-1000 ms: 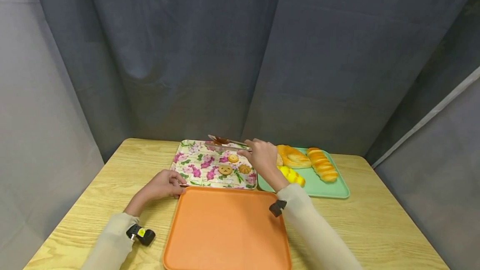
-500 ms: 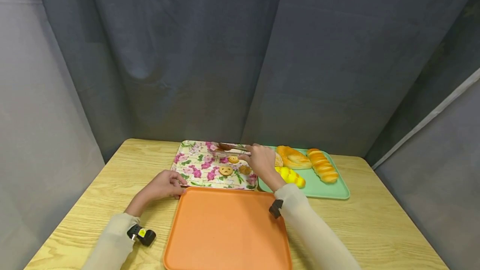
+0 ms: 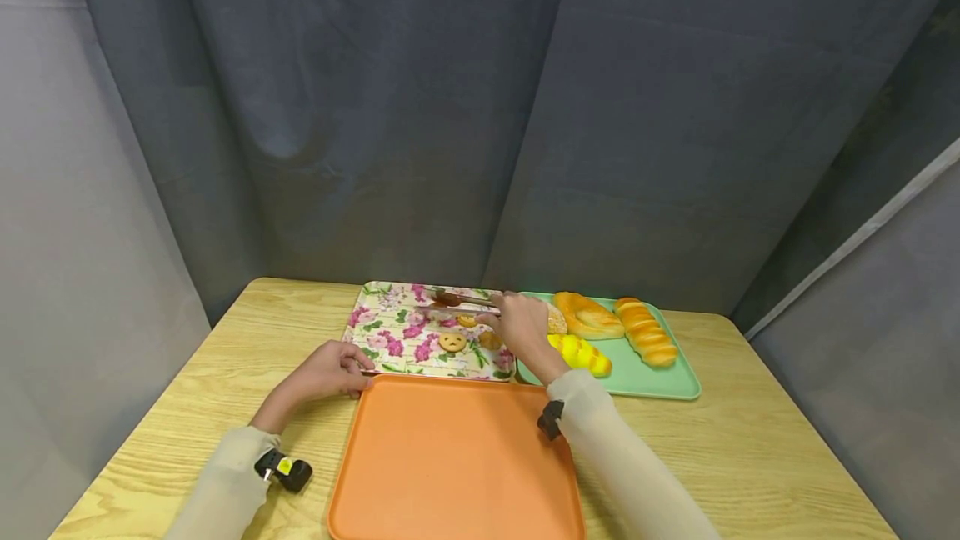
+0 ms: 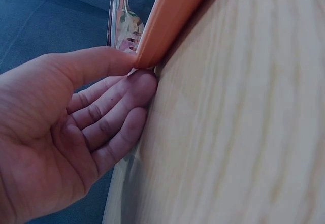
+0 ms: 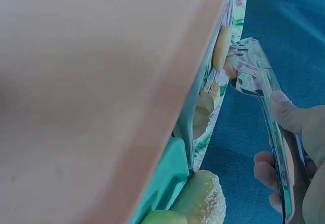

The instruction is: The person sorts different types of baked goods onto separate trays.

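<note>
In the head view, my right hand (image 3: 521, 325) grips a pair of shiny tongs (image 5: 269, 115) over the flowered tray (image 3: 397, 348). The tong heads are low near the tray's back; a brown shape shows at them, and I cannot tell whether they hold it. Several cookies lie on that tray, including a round one with a face (image 3: 452, 342); the tongs and hand partly cover others. My left hand (image 3: 330, 369) pinches the near-left corner of the flowered tray's neighbour, the orange tray (image 3: 457, 457), thumb on its rim and fingers bent below in the left wrist view.
Right of the flowered tray is a green tray (image 3: 671, 386) with a striped loaf (image 3: 645, 332), a ring-like bread (image 3: 587, 315), a yellow bread (image 3: 581, 354) and a seeded bun (image 3: 557, 321). A grey curtain (image 3: 390, 107) hangs behind the wooden table (image 3: 750, 440).
My right hand has lowered the tongs toward the flowered tray, and their heads have come down near the cookies. The left hand stays at the orange tray's corner.
</note>
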`<state>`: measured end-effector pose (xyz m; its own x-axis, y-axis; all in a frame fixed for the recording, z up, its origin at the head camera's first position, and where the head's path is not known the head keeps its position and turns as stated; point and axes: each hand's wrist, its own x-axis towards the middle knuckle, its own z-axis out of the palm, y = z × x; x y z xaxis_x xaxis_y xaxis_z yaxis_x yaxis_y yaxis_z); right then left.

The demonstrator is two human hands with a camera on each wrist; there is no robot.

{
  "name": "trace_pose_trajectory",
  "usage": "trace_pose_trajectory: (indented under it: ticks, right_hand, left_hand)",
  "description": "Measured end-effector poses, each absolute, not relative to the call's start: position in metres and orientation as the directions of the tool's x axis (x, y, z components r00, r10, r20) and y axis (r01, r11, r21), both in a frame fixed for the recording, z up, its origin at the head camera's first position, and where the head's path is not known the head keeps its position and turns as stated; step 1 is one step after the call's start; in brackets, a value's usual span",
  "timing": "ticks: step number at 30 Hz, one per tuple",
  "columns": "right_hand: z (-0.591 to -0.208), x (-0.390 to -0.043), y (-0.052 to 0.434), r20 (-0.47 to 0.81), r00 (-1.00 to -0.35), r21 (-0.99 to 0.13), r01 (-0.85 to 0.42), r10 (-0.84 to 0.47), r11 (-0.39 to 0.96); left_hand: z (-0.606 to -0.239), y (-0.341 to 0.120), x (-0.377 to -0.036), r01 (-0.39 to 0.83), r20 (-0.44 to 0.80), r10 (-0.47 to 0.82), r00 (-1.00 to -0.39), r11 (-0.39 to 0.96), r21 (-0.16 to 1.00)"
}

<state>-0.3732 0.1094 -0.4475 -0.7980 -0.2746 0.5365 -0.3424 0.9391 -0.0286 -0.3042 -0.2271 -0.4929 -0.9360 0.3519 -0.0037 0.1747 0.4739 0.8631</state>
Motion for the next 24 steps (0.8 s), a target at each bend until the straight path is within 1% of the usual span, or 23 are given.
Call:
trace_pose_trajectory:
  ticks: [8, 13, 19, 24]
  right_hand:
    - [-0.445, -0.372, 0.109, 0.531, -0.801, -0.013, -0.335, -0.277, 0.942]
    - [-0.444, -0.371, 0.111, 0.545, -0.787, 0.010, -0.340, -0.290, 0.941]
    - [-0.442, -0.368, 0.116, 0.531, -0.778, 0.022, -0.383, -0.335, 0.924]
    - [-0.440, -0.364, 0.126, 0.539, -0.738, 0.064, -0.446, -0.407, 0.893]
  left_hand:
    - [-0.492, -0.227, -0.305, 0.183, 0.002, 0.358, -0.934, 0.471, 0.863]
    - [-0.493, -0.227, -0.305, 0.184, 0.001, 0.363, -0.932, 0.470, 0.863]
    - [-0.493, -0.228, -0.304, 0.188, 0.006, 0.370, -0.929, 0.459, 0.868]
    - [-0.493, -0.228, -0.304, 0.192, 0.010, 0.370, -0.929, 0.459, 0.867]
